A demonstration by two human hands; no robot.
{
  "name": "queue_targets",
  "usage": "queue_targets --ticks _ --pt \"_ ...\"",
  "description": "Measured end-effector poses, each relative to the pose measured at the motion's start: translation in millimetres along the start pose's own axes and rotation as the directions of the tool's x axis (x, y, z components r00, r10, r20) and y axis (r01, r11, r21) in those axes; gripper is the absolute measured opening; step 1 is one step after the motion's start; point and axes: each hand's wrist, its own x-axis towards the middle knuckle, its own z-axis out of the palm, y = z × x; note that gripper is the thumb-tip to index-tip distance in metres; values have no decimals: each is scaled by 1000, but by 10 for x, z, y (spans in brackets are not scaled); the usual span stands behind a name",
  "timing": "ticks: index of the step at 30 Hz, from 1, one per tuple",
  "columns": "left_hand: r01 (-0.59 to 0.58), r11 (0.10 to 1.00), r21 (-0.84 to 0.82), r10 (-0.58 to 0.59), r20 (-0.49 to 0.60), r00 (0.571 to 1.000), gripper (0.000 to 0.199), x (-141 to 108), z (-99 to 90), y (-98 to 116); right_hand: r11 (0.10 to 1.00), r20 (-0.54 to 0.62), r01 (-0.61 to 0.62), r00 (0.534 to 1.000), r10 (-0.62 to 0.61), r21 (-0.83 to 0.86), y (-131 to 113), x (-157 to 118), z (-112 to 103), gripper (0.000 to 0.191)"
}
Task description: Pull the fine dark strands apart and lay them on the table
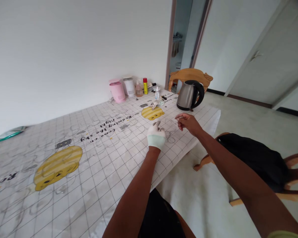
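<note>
A: Here we are at the table, and the left hand (156, 132) is dressed in a white glove (156, 140) with a pale green cuff!

B: Right you are, glove on the hand, over the near edge towards the table's right end. How's that grip?

A: Fingers bent, loosely bunched. Whether anything sits under them, I can't tell from here.

B: And the right hand (187, 124)? Bare, just to the right, index finger pointing left, the others curled in. A narrow grip, but I can't tell what, if anything, is inside.

A: Closest to it on the far side, the steel kettle (185, 96), upright, black handle facing right!

B: Farther back, left of the kettle, there's a small clear bottle (157, 93), then the yellow can (145, 86) with its red cap.

A: And along the wall, the pink canister (117, 91) at the left, the white canister (129, 86) just beside it.

B: All on a checked tablecloth (109, 165), yellow bears printed across it!
</note>
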Motion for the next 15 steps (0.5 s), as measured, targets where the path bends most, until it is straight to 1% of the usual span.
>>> queue_targets --ticks 2,3,5,7,8,11,13,15 --pt "47 996 -70 -49 -23 999 51 54 2 -51 999 99 -31 995 33 -24 -39 58 -33 28" --pt "73 991 -110 -75 -12 997 52 88 13 -76 998 156 -56 986 61 -41 -67 96 -40 28" --pt "122 973 -197 -114 51 992 53 154 49 -113 991 280 -116 951 132 -71 -134 187 -39 28" --pt "160 944 -290 -127 129 983 53 202 95 -131 984 377 -159 909 180 -87 -205 292 -15 27" --pt "180 924 -338 -131 163 978 53 217 116 -137 982 401 -166 897 187 -87 -235 344 4 26" --pt "235 842 -485 -122 253 960 52 235 154 -172 982 409 -178 893 186 -59 -294 481 73 26" --pt "238 776 -585 -65 301 952 46 236 157 -224 976 428 -214 879 209 -37 -306 551 106 28" --pt "258 681 -686 -17 337 941 43 235 155 -290 966 477 -257 846 239 -29 -305 606 117 30"
